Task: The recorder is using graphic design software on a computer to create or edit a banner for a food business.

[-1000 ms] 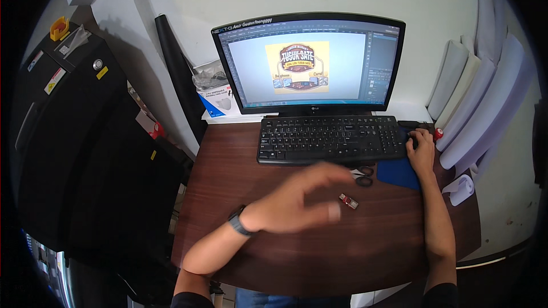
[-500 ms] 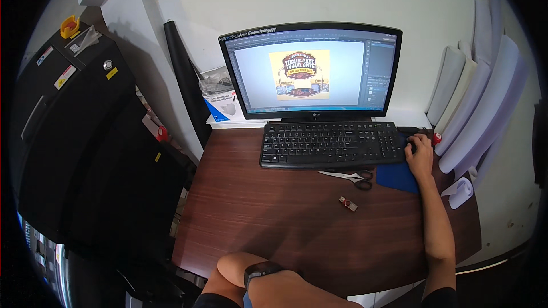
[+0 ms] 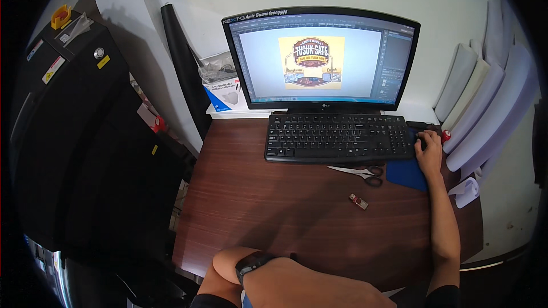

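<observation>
My right hand curls over a black computer mouse, mostly hidden under the fingers, on a blue mouse pad. Left of it lies a black keyboard below a monitor, which shows a yellow square design in an editing program. My left hand is bent close in at the lower edge, a black wristwatch on its wrist; its fingers are out of sight. On the brown desk lie scissors with black handles and a small red-and-silver USB stick.
White paper rolls lean against the wall at the right, a small loose roll beside them. A large black machine stands left of the desk. Behind the desk are a dark tall roll and a white-and-blue box.
The whole view has shifted slightly, so the desk things appear moved to the right. My right hand stays on the mouse, and the left arm remains bent at the lower edge.
</observation>
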Motion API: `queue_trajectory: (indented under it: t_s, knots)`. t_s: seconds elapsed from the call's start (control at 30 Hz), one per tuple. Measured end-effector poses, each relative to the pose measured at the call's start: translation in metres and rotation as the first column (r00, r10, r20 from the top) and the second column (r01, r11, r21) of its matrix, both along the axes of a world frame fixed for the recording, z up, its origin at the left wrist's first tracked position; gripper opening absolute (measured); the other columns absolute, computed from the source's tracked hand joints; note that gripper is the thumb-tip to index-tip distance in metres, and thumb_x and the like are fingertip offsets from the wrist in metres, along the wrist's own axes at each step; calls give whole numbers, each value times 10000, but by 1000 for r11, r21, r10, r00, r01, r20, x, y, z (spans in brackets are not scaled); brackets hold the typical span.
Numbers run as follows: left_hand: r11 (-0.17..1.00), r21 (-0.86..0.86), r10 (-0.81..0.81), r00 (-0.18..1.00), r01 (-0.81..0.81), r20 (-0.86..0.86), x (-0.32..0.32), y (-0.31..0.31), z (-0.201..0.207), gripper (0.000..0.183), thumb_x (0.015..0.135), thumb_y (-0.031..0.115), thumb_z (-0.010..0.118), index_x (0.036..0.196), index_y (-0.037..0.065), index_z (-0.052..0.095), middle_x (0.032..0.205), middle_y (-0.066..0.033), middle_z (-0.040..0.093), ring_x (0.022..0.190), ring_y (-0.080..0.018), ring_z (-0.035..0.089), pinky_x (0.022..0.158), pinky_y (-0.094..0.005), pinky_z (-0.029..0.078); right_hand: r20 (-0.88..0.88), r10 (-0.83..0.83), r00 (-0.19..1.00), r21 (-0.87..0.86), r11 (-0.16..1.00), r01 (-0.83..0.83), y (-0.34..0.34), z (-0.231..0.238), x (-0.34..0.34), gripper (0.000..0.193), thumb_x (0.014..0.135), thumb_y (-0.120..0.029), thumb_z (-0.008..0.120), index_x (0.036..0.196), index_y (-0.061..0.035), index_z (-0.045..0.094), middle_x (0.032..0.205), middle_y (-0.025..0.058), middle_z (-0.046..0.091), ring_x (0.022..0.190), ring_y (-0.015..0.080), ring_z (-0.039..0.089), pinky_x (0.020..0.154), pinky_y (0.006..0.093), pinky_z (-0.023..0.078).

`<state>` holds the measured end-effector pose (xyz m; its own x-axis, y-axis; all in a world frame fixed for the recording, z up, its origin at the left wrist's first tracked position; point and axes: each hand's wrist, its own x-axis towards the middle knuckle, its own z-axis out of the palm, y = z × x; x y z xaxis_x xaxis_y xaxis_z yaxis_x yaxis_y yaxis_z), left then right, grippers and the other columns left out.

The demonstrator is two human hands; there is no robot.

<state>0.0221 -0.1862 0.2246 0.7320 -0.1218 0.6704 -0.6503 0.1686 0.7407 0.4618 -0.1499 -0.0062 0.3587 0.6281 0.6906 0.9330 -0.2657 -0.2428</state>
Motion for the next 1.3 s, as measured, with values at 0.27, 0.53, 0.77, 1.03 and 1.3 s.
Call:
queue_trajectory:
  t_s: [0.27,0.53,0.77,1.03,1.3]
  knots:
    - [984,-179,23,989,5,149,-1,3,2,862,759,521,817,1377,-29,574,955,-159,755,732,-338,721,614,-400,560,7,25,1000,-12,1000,-25,7,2,-2,209,867,-102,697,1062,-37,731,1174,143,671,1068,353,627,928,445,507]
    - [997,53,60,971,-49,-232,-14,-4,-6,451,997,381,616,1271,31,686,956,-199,748,752,-332,720,666,-393,582,24,10,1000,-18,1000,-10,5,0,0,218,877,-106,689,1081,-37,727,1176,145,670,1074,350,630,936,440,511]
    - [999,17,-40,997,42,-65,-7,-8,-14,483,1018,385,614,1327,15,639,1031,-197,745,789,-321,726,684,-389,584,7,26,1000,-19,999,-26,-1,-1,3,211,880,-105,686,1075,-35,725,1172,150,670,1074,360,631,932,447,515]
    - [940,-137,275,930,-314,-243,-23,-13,14,376,933,325,678,1106,2,764,849,-163,753,668,-290,712,577,-369,556,0,16,1000,-26,1000,-16,-1,-1,4,206,879,-97,684,1072,-34,721,1174,155,669,1072,363,629,947,447,510]
    - [927,-10,353,883,-375,-310,-23,-33,4,344,900,297,676,989,-13,793,783,-180,749,575,-291,682,533,-366,541,10,31,999,-26,999,-30,3,-1,0,208,877,-95,687,1072,-31,721,1176,154,669,1077,360,628,951,443,509]
